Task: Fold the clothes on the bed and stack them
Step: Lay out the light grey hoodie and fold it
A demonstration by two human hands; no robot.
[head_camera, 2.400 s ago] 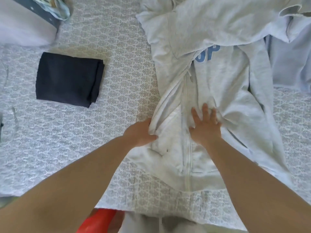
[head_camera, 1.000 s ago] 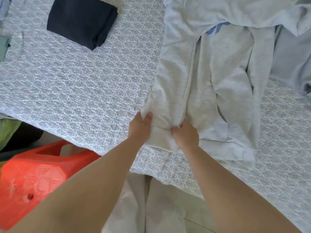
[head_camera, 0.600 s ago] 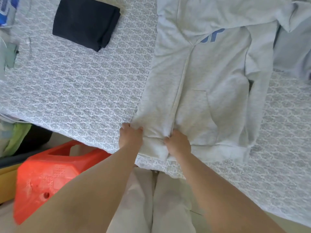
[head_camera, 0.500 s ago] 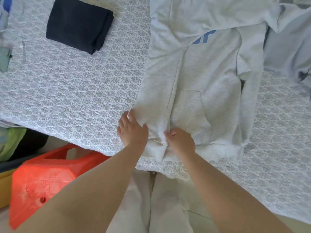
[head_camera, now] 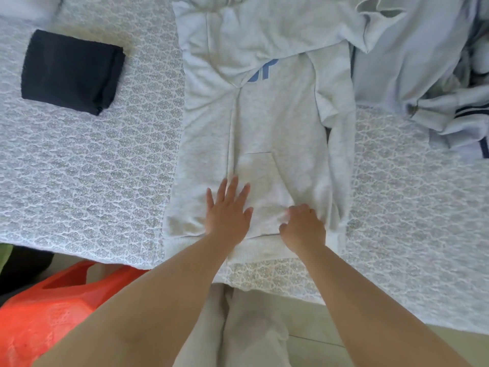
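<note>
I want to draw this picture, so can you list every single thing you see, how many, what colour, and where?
Light grey zip hoodie with blue letters: one, spread flat mid-bed.
Folded dark navy cloth: one, upper left on bed.
Pale blue-grey clothes pile: one heap, upper right.
White patterned quilted bedspread: one, covering bed.
Orange-red plastic stool: one, lower left on floor.
Beige trousers: one pair, bottom centre, on the person.
Left hand: flat on hoodie near hem.
Right hand: fingers curled at hoodie near hem.
</note>
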